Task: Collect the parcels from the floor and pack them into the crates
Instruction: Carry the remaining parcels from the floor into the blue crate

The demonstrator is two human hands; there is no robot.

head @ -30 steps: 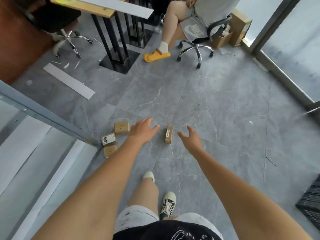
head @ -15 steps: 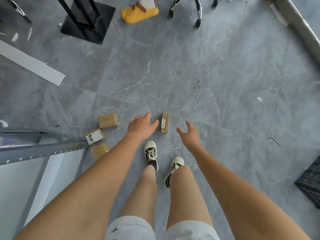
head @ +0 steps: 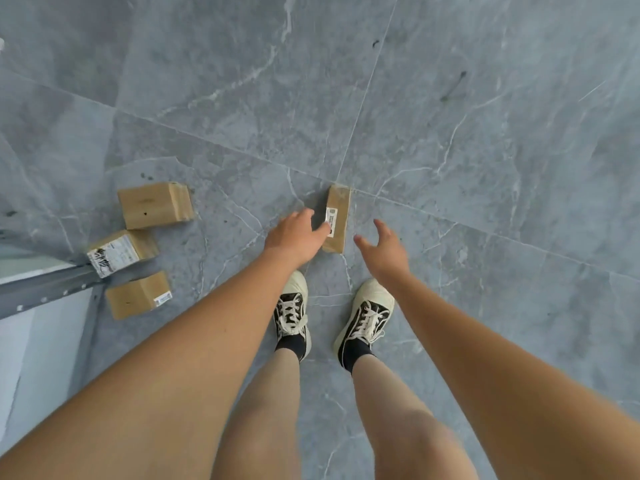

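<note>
Shoes: the person stands on the grey marbled floor [head: 450,133] in cream and black lace-up shoes [head: 292,317], toes pointing away, both nearer the body than the fingertips.

Left hand: the left hand [head: 294,237] reaches down past the left shoe, palm down. Its fingers [head: 320,232] lie straight and close together, tips over the labelled left face of the narrow parcel; whether they actually touch it I cannot tell. Nothing is gripped.

Right hand: the right hand [head: 384,251] hovers just to the right of the same parcel, clear of it. The fingers are relaxed and slightly spread, thumb held apart, holding nothing.

Narrow parcel: the narrow parcel [head: 338,216], brown cardboard with a small white label on its left face, stands on edge on the floor between the two hands, just beyond the fingertips, beside a crossing of tile joints.

Other parcels: well to the left of the left fingers three more brown parcels lie on the floor. The nearest parcel [head: 138,295] carries a small sticker; the labelled parcel [head: 119,252] shows a large white printed label; the plain parcel [head: 154,205] lies farthest.

Metal frame: a grey metal frame [head: 45,289] comes in from the left edge, its end at the labelled parcel.
</note>
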